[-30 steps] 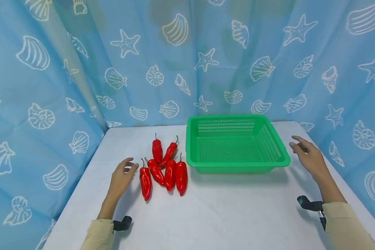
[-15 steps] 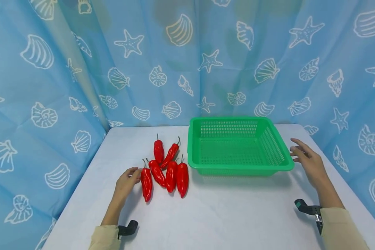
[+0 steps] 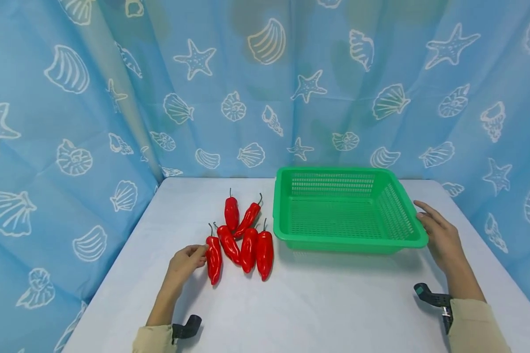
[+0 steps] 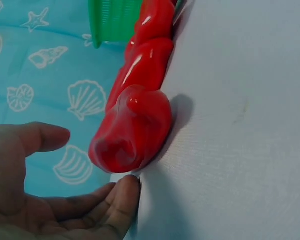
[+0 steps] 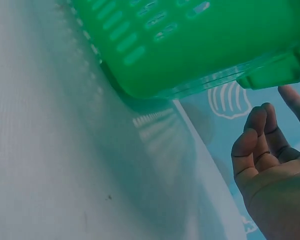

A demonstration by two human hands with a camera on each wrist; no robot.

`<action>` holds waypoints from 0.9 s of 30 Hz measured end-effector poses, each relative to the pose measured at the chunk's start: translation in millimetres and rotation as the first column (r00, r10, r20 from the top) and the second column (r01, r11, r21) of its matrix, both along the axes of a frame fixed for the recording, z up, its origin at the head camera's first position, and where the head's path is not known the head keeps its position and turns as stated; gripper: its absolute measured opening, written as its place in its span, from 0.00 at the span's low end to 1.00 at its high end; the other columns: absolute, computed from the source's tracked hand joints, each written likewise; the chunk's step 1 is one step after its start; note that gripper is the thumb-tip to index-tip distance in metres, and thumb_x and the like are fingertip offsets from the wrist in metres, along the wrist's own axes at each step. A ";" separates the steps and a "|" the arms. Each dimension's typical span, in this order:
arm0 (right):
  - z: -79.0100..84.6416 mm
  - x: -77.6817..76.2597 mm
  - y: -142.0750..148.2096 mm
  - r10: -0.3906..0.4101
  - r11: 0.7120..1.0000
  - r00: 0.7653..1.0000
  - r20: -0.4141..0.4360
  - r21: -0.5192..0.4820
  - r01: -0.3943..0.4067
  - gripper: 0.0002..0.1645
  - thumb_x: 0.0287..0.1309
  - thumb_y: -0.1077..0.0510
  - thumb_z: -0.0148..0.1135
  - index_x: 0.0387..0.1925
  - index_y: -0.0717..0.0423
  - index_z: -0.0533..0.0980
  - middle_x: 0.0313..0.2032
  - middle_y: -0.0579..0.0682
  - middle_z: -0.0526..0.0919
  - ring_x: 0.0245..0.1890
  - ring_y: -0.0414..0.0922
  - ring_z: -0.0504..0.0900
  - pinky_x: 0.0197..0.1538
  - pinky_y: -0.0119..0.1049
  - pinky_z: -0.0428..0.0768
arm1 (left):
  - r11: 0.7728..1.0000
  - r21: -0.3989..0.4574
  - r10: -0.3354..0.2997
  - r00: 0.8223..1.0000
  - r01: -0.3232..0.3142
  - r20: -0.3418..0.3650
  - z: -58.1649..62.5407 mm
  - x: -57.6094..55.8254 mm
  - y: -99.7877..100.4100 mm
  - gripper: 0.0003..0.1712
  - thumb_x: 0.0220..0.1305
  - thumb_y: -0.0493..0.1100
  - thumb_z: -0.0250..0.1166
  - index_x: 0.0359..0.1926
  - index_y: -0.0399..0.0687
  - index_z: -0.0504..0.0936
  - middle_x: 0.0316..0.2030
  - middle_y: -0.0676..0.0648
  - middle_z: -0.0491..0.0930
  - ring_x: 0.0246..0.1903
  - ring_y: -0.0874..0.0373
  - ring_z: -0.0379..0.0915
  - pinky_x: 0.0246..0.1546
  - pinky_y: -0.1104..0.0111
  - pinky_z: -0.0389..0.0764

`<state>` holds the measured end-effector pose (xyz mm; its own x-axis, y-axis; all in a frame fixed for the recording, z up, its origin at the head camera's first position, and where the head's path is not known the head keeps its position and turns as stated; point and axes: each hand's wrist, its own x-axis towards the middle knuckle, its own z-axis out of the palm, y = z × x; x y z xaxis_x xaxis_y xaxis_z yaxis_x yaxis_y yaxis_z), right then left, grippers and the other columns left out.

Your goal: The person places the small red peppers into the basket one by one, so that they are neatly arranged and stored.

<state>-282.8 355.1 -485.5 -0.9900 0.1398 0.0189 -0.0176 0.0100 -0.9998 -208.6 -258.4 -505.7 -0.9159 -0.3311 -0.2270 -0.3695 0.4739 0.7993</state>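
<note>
Several red chili peppers with dark stems lie in a loose group on the table's left half. At the leftmost chili pepper [image 3: 214,260] is my left hand [image 3: 186,267]. The left wrist view shows the thumb [image 4: 50,136] and fingers [image 4: 124,200] spread apart at the near end of that pepper [image 4: 132,132], with a gap between thumb and pepper. My right hand [image 3: 441,240] is at the right side of a green plastic basket [image 3: 349,243]. Its fingers [image 5: 257,125] are loosely bent near the rim, not wrapped round it; whether a fingertip touches the rim is unclear.
A white cloth covers the table [image 3: 327,304]. Behind it and along both sides hangs a blue curtain [image 3: 229,132] with white shell and starfish prints. The other chili peppers [image 3: 265,255] lie between the left hand and the basket. Each wrist wears a black camera mount [image 3: 187,327].
My left hand has moved right to the leftmost chili pepper. My right hand has come closer to the basket's right rim. The head view has shifted slightly left.
</note>
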 end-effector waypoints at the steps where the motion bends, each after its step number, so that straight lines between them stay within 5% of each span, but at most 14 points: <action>1: -1.1 0.1 1.1 -0.004 1.000 1.000 0.004 -0.031 0.004 0.34 0.67 0.44 0.62 0.72 0.40 0.67 0.50 0.41 0.73 0.45 0.34 0.78 0.39 0.22 0.79 | 1.000 0.000 -0.010 1.000 0.010 0.001 8.8 3.8 4.8 0.40 0.65 0.68 0.60 0.59 0.38 0.76 0.45 0.42 0.82 0.36 0.56 0.80 0.51 0.53 0.81; 4: -2.6 2.2 3.0 -0.005 0.992 1.000 -0.007 -0.128 0.004 0.33 0.67 0.48 0.64 0.72 0.44 0.68 0.50 0.42 0.74 0.44 0.34 0.79 0.39 0.25 0.80 | 1.000 0.005 -0.025 1.000 0.025 0.017 28.6 10.1 16.1 0.36 0.64 0.62 0.64 0.59 0.37 0.76 0.46 0.40 0.81 0.37 0.54 0.79 0.51 0.53 0.81; 8: -4.3 2.7 4.4 -0.002 0.991 1.000 -0.030 -0.137 -0.002 0.33 0.68 0.50 0.63 0.71 0.45 0.68 0.50 0.43 0.75 0.44 0.35 0.80 0.39 0.25 0.81 | 0.999 -0.015 -0.046 0.999 0.046 0.023 30.9 9.6 18.3 0.34 0.62 0.57 0.69 0.58 0.35 0.76 0.45 0.40 0.81 0.40 0.50 0.79 0.47 0.55 0.81; 20: -5.4 -7.7 -1.1 0.059 0.997 0.996 -0.061 -0.049 -0.062 0.31 0.70 0.49 0.60 0.72 0.43 0.68 0.53 0.40 0.73 0.46 0.34 0.77 0.39 0.22 0.80 | 0.999 -0.035 0.000 0.998 0.002 0.064 30.9 8.0 13.9 0.32 0.56 0.56 0.74 0.56 0.41 0.81 0.44 0.43 0.83 0.42 0.49 0.78 0.42 0.57 0.81; 27: -3.6 -8.7 8.4 0.086 0.987 0.996 0.025 0.134 -0.089 0.34 0.70 0.41 0.57 0.74 0.37 0.64 0.65 0.45 0.67 0.53 0.34 0.73 0.42 0.19 0.76 | 0.999 0.038 0.011 0.998 -0.013 0.056 30.0 10.3 8.6 0.34 0.56 0.55 0.75 0.58 0.40 0.79 0.47 0.41 0.82 0.43 0.49 0.80 0.47 0.54 0.81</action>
<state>-291.5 363.6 -489.2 -0.9987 0.0499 0.0128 -0.0055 0.1437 -0.9896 -198.3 -249.8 -475.7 -0.8976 -0.3321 -0.2900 -0.4191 0.4385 0.7950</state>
